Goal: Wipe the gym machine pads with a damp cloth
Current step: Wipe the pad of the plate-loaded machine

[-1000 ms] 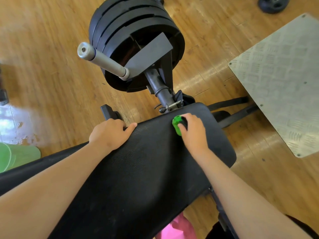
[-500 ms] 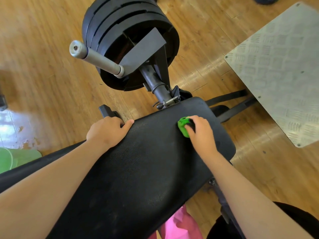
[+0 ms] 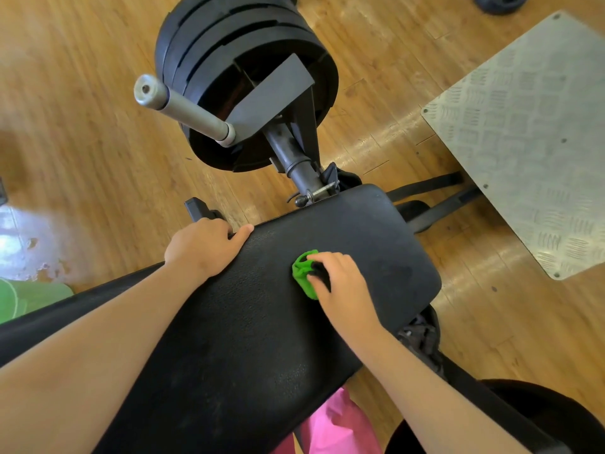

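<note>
The right hand (image 3: 343, 283) holds a bunched green cloth (image 3: 304, 273) in curled fingers and presses it on the black pad (image 3: 262, 339) near its far end. The left hand (image 3: 203, 247) grips the pad's left edge. Most of this 1 pad likely remains unwiped.

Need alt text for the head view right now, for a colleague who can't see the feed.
A person's right hand holds a bunched green cloth against a black textured vinyl pad, while the left hand grips the pad's far edge. Beyond the pad, a stack of black weight plates sits above a wooden floor.
</note>
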A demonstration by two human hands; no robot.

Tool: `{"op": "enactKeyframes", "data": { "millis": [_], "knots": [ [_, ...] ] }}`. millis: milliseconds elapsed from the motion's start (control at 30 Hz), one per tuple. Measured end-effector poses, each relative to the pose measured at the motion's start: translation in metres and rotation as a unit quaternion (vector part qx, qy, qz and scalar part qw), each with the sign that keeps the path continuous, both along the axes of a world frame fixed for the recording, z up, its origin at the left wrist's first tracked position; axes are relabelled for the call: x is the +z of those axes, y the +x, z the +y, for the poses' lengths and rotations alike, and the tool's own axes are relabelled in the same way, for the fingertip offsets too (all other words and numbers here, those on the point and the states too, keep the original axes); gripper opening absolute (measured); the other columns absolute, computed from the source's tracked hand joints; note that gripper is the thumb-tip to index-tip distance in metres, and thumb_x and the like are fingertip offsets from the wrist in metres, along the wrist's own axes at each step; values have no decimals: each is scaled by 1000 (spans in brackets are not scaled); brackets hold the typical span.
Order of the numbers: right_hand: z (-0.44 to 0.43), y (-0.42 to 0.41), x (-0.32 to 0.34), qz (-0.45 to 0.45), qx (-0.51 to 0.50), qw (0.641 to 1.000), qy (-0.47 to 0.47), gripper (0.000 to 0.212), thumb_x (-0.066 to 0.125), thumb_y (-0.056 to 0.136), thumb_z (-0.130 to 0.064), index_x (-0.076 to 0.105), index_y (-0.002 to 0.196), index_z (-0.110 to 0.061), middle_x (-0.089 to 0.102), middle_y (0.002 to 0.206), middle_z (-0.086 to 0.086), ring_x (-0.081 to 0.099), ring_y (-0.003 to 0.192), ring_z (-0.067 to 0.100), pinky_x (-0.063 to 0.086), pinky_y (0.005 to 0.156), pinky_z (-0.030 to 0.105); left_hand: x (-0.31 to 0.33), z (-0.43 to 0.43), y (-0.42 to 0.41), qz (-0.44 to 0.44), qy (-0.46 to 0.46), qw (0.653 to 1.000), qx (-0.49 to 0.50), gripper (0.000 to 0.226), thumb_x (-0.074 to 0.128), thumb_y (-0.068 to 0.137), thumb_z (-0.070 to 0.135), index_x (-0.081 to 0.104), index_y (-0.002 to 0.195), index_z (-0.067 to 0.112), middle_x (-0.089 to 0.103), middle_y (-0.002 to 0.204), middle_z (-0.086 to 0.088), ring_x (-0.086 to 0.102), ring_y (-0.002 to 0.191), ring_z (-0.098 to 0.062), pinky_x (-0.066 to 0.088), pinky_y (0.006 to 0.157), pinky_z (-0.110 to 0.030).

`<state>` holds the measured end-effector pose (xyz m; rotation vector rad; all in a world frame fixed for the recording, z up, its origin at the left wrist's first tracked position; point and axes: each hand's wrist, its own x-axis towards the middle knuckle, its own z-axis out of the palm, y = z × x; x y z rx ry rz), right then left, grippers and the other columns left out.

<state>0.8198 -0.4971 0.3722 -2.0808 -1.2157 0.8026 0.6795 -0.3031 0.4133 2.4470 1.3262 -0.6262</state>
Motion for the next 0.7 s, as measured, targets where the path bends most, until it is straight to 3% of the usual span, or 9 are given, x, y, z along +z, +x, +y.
{"op": "enactKeyframes", "data": {
  "millis": [300,400,567,700],
  "knots": [
    [-30,78,-37,-81,-179,973,-120,19,59,93,-17,57,111,-11,60,104,7,53,100,24,39,77,30,0,-2,0,-7,17,1000,4,61,26,96,61,63,79,16,61,64,-3,59,59,-17,39,48,-25],
    [-38,85,-40,-78,-219,961,-147,21,60,93,-17,58,113,-11,62,105,9,56,100,27,44,82,36,1,-2,1,-6,13,1000,8,60,27,96,61,62,79,16,61,64,-3,58,58,-17,39,48,-25],
    [-35,30,-15,-34,-145,986,-72,21,67,86,-16,62,106,-14,63,101,4,56,99,24,40,83,31,3,-3,3,-2,21,1000,6,59,28,97,60,62,80,15,61,67,-3,54,58,-15,33,47,-25],
    [-46,-23,7,-9,-64,998,-1,23,69,78,-13,65,101,-15,64,99,2,55,93,22,31,80,18,2,-3,2,-7,20,1000,6,63,28,97,60,62,78,12,60,64,-5,56,57,-18,34,47,-25]
  ]
}}
